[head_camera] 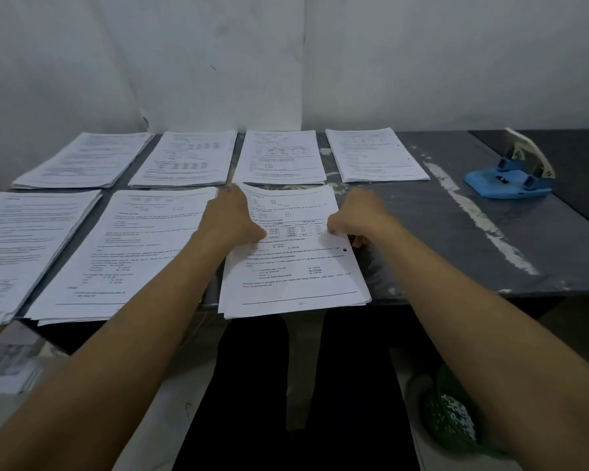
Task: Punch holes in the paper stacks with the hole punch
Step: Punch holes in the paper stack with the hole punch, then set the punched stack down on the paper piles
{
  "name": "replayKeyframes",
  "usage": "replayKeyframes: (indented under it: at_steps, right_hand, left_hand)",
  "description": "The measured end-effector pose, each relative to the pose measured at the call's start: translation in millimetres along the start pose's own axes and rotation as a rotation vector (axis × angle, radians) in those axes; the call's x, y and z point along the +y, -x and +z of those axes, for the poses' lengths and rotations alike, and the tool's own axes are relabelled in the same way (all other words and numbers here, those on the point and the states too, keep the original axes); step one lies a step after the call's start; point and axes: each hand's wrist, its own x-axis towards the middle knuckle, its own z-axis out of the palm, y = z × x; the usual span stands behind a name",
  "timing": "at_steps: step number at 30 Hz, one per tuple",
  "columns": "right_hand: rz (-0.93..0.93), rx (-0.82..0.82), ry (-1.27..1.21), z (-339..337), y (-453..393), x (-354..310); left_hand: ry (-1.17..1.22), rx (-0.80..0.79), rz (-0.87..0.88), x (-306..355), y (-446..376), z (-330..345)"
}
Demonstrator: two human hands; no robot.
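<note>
In front of me stands a dark table [456, 232], its top streaked with a whitish smear [473, 212] running diagonally toward the near edge. Behind it hangs a pale, creased wall covering [286, 62] with a small dark mark on it. Down by my right side on the light floor [419, 447] sits a green speckled object [453, 416], too blurred to name. My dark trousers [252, 385] show under the table edge.

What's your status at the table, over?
Left hand and right hand both gripping the near paper stack. Hole punch untouched, far right. Nothing between stack and punch.
</note>
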Motion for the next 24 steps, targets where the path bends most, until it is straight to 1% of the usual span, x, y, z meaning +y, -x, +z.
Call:
replayKeyframes:
  at_steps: [3,5,12,15,20,24]
  right_hand:
    - [0.003,-0.015,0.029,-3,-3,-2]
    - [-0.008,0.01,0.031,-3,-7,-3]
    - [-0.057,0.191,0.034,-2,-36,-14]
    - [-0.074,0.264,-0.029,0,-56,-21]
    - [-0.116,0.272,-0.072,3,-95,-37]
    - [-0.116,0.219,-0.074,7,-129,-47]
  left_hand:
    - [-0.051,-0.003,0.005,1,-4,-2]
    - [-0.06,0.012,0.014,0,-8,-3]
    - [0.009,0.081,0.081,-4,-48,-10]
    - [0.044,0.095,0.083,-4,-75,-13]
    - [0.049,0.057,0.089,-1,-125,-7]
    - [0.022,0.02,0.06,4,-163,-2]
